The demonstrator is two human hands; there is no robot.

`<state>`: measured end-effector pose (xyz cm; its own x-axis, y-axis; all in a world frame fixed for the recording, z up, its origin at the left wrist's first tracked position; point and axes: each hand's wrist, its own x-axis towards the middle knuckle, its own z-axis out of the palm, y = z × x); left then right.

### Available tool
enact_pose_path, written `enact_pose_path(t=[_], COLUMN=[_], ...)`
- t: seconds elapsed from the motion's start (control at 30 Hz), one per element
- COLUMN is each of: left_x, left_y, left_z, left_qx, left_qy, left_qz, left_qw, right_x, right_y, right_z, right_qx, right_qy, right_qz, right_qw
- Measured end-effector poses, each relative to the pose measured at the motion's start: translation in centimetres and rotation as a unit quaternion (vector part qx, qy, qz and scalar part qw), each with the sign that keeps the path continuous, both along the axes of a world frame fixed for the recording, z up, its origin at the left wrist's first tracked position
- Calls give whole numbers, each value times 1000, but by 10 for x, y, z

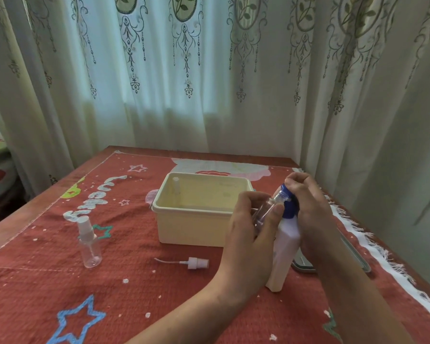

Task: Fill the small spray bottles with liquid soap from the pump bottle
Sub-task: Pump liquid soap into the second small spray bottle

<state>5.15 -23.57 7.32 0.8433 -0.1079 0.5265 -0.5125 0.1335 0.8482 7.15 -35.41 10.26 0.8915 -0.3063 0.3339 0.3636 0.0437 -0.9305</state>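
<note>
Left hand (248, 227) gripping spray bottle (265, 212), right hand (308, 207) gripping pump bottle (286, 244)

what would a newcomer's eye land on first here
The two hands right of centre draw the eye: the left hand tilts a small clear bottle up to the blue spout of the white pump bottle, while the right hand curls over its pump top. Next comes the cream tub in the middle of the red cloth, with a capped spray bottle standing to its left and a loose spray top lying in front.
</note>
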Motion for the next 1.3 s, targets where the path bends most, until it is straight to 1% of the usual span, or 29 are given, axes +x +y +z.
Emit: enact_pose_path(t=[0.1,0.23,0.43,0.57,0.7,0.9,1.13,1.3], left_x=[1,2,1,2,2,1,2,1], left_y=[0,3,-1,0,3,-2,2,-1], left_z=[0,4,-2,1,5,-3,4,-3], left_qx=[2,-4,2,-2,-3,8,0,8], left_qy=[-5,-5,-8,-6,-5,-7,-6,-7], left_qz=[7,-8,9,3,-7,10,-12,6], left_qw=[1000,1000,1000,1000,1000,1000,1000,1000], right_x=[-1,-3,0,-2,-5,-2,-4,-2], right_y=[2,3,2,3,4,1,3,3], right_z=[0,0,1,0,1,3,1,3], right_qx=[3,20,8,14,0,0,16,30], right_qy=[-5,2,-1,2,7,15,19,6], right_qz=[2,19,3,15,7,-4,-2,17], right_qw=[1000,1000,1000,1000,1000,1000,1000,999])
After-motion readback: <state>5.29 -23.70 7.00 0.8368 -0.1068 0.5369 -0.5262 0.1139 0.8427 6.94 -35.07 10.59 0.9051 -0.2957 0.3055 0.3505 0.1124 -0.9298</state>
